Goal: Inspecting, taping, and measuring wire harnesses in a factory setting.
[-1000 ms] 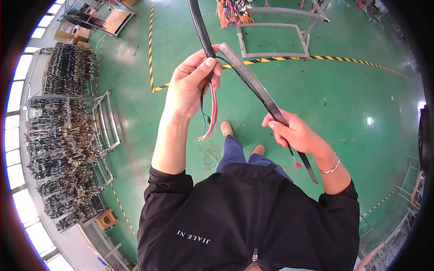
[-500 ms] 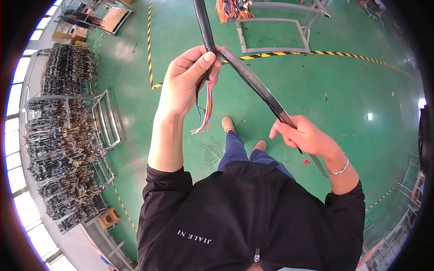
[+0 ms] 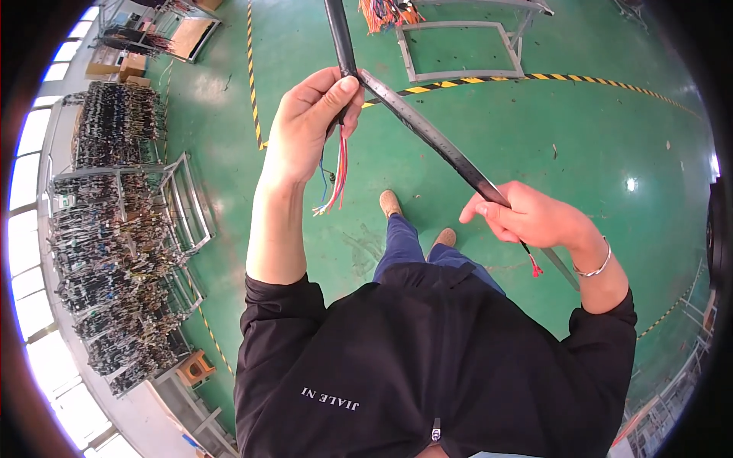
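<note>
Black sleeving [image 3: 427, 133] runs diagonally from upper centre of the frame down to the right. The left hand [image 3: 309, 122] pinches its upper end, grip clenched, with coloured wires [image 3: 336, 172] hanging below. The right hand [image 3: 531, 217], right of centre, grips its lower stretch, a red wire tip [image 3: 534, 267] poking out beneath.

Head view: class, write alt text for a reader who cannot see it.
Seen from above, a person's left hand pinches a black cable sleeve with coloured wires hanging out, while the right hand grips the sleeve lower down, over a green floor.
</note>
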A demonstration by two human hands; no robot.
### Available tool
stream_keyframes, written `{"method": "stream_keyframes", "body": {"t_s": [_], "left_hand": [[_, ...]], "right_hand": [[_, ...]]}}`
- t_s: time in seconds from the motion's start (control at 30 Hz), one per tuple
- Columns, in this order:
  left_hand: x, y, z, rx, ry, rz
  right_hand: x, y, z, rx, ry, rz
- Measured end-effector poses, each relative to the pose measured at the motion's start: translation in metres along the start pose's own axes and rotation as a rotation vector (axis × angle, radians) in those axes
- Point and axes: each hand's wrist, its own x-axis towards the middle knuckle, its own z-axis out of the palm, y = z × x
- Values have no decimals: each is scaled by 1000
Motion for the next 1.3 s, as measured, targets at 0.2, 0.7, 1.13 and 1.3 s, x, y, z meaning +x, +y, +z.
{"method": "stream_keyframes", "body": {"t_s": [0.2, 0.7, 1.13, 1.3], "left_hand": [[5, 1, 5, 133, 5, -10], [28, 38, 5, 132, 160, -19], [38, 38, -20, 203, 93, 29], [37, 38, -16, 217, 118, 27]], "right_hand": [[-1, 12, -11, 111, -138, -33], [-49, 41, -30, 354, -349, -260], [-71, 70, -27, 356, -369, -386], [-70, 67, -27, 365, -364, -380]]}}
